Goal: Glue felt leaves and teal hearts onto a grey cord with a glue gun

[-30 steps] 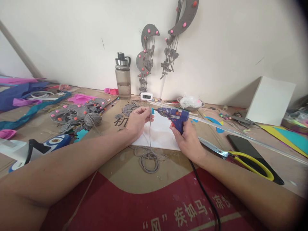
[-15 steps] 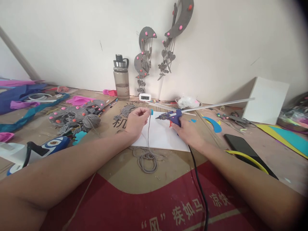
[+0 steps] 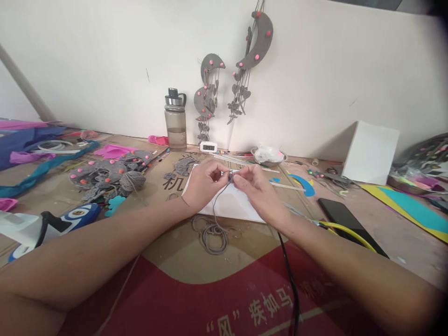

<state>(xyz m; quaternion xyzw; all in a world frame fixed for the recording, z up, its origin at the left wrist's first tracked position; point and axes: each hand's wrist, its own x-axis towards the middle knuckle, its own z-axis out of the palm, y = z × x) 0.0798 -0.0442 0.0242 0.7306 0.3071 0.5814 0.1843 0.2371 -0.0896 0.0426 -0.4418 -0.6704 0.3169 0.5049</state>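
Observation:
Over the white sheet (image 3: pixel 224 204) both hands come together, fingertips almost touching. My left hand (image 3: pixel 205 184) is closed in a pinch on the end of a grey yarn (image 3: pixel 216 205), which runs down to a loose coil on the cardboard. My right hand (image 3: pixel 258 189) is closed too, thumb against fingers, at the same spot. A tiny bluish bit shows between the fingertips, too small to make out fully. A black cord (image 3: pixel 289 270) runs down from beneath my right forearm; the glue gun itself is hidden from view.
A water bottle (image 3: pixel 175 126) and a small digital clock (image 3: pixel 208 147) stand at the wall, near hanging grey moon ornaments (image 3: pixel 264 39). Grey felt pieces and a yarn ball (image 3: pixel 133 180) lie left. A phone (image 3: pixel 345 221) and yellow cable (image 3: pixel 353 233) lie right.
My right hand has let go of the glue gun and moved left to meet my left hand at the yarn end. The view has shifted slightly.

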